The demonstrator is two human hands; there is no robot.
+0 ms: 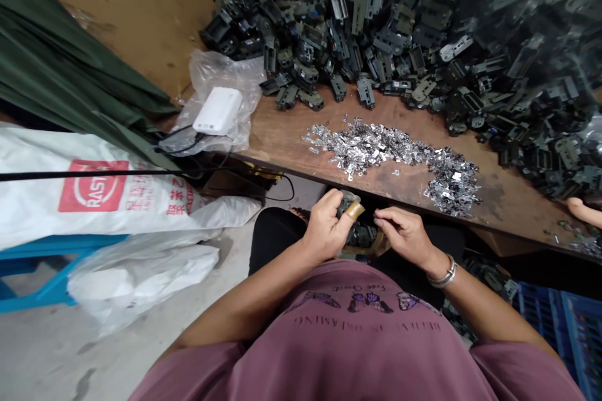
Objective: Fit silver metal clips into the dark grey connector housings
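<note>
My left hand (pixel 327 225) is closed around a dark grey-green part (pixel 347 199), mostly hidden by the fingers. It looks like one of the housings heaped on the bench. Yellowish tape (pixel 353 210) wraps the thumb of that hand. Just to the right, apart from the held part, my right hand (pixel 405 235) has thumb and fingertips pinched together. Whatever is between those tips is too small to make out. Both hands are over my lap, in front of the bench edge. Beneath them, more dark housings (pixel 361 235) show in a box.
Small shiny metal pieces (pixel 371 144) lie in piles on the wooden bench (pixel 277 131). Behind them rises a large heap of dark housings (pixel 376 25). A white power bank (pixel 219 111) rests on plastic at left. Another person's hand (pixel 586 210) appears at right, above blue crates (pixel 548 319).
</note>
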